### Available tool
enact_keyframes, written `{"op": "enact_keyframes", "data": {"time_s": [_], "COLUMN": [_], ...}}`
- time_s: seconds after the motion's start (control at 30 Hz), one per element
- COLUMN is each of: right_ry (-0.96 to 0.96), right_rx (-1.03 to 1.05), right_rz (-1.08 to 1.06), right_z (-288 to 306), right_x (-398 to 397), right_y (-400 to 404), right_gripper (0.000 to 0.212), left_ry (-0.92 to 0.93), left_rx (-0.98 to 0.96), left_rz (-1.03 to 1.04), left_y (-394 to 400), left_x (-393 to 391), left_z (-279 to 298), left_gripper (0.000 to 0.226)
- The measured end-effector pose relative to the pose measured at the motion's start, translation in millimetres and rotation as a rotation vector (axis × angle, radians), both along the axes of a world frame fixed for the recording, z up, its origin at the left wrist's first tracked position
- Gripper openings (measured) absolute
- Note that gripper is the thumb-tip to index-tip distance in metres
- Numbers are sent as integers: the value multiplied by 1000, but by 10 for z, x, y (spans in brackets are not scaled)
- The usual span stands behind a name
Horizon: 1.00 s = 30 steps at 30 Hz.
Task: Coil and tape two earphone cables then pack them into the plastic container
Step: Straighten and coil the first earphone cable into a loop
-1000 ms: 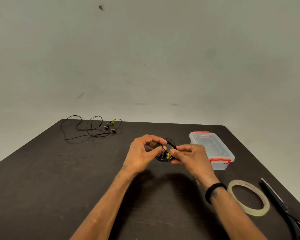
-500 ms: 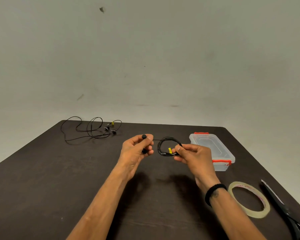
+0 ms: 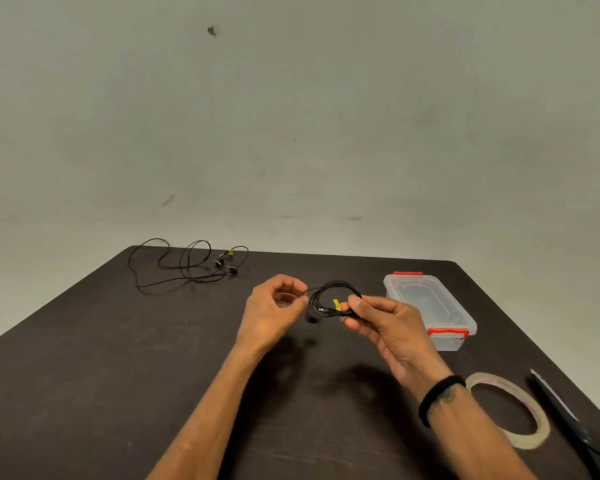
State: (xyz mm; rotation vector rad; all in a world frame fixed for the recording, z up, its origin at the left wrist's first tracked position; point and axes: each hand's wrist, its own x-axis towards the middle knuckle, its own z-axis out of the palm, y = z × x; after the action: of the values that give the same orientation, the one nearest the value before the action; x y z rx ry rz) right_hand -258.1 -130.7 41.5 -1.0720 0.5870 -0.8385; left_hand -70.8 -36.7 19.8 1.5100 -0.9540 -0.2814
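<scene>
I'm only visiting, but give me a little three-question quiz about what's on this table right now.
1. True or false: the plastic container already holds an earphone.
2. Which hand grips the coiled earphone cable: A left hand, B right hand?
3. Fill in: the second earphone cable lies ____ at the table's far left corner.

Key: 1 false, it looks empty. 2 B; the left hand pinches only the loose end. 3 uncoiled. The tape roll and scissors lie untouched, near right.

Black cable [image 3: 333,294], red-clipped clear container [image 3: 430,306]
</scene>
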Motion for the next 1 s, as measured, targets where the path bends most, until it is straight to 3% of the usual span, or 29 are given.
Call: {"op": "enact_keyframes", "data": {"time_s": [0.1, 0.27, 0.33, 0.5, 0.57, 0.63, 0.77, 0.87, 0.93, 1.0], "right_ry": [5, 14, 23, 55, 65, 58, 59, 74, 71, 69], "right_rx": [9, -29, -52, -117, -137, -133, -126, -148, -155, -153], "right_rz": [-7, -45, -58, -133, -163, -175, -157, -123, -104, -90], "right_z": [-25, -50, -62, -83, -78, -78, -75, -62, -54, -52], "right_x": [16, 39, 40, 60, 71, 71, 42, 26, 22, 23], "right_y": [7, 8, 11, 3, 1, -7, -27, -21, -15, -15], "right_gripper": [20, 23, 21, 19, 18, 19, 22, 20, 20, 20], "left_ry": [-395, -516, -373, 239, 354, 289, -97, -300, -318, -211], "left_rx": [59, 66, 89, 76, 100, 138, 165, 160, 182, 190], "left_rz": [89, 67, -23, -255, -281, -295, -235, -156, -143, -197], "left_y": [-41, -69, -82, -72, -46, -49, 0, 39, 43, 43], "left_x": [-71, -116, -117, -195, -186, -121, -59, -45, 3, 30], "left_z": [-77, -88, -90, 2, 41, 3, -7, 37, 39, 23], "left_gripper": [16, 15, 19, 41, 45, 39, 27, 31, 27, 22]}}
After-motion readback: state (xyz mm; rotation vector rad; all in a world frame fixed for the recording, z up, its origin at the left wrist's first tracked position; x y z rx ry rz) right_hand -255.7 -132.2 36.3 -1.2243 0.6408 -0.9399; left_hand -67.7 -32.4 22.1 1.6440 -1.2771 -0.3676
